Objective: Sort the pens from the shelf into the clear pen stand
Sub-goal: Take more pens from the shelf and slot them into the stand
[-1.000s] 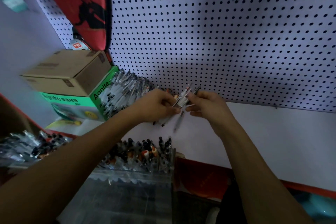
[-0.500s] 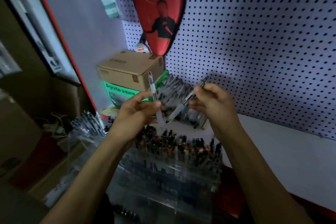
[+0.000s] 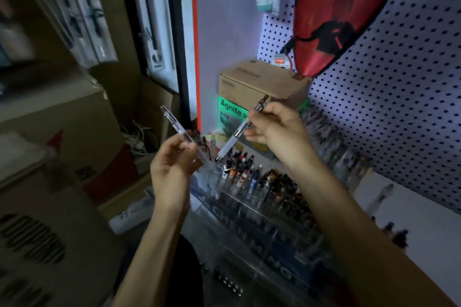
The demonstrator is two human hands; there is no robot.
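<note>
My left hand (image 3: 172, 169) holds a clear pen (image 3: 175, 126), tilted with its cap end up and to the left. In my right hand (image 3: 277, 129) is a second pen with a white grip (image 3: 235, 136), its tip pointing down-left toward the stand. Both hands hover above the left end of the clear pen stand (image 3: 262, 217), whose slots hold several upright pens. A pile of loose pens (image 3: 334, 142) lies on the white shelf (image 3: 424, 214) against the pegboard, behind my right forearm.
A brown carton (image 3: 259, 82) sits on a green box (image 3: 232, 112) at the shelf's back left. A red racket cover (image 3: 334, 12) hangs on the pegboard. Large cardboard boxes (image 3: 57, 132) stand at the left. Several small dark items (image 3: 396, 234) lie on the shelf at right.
The view has swung left. Both hands lifted away from the pen pile, each with one pen, and now hold them over the stand's left end.
</note>
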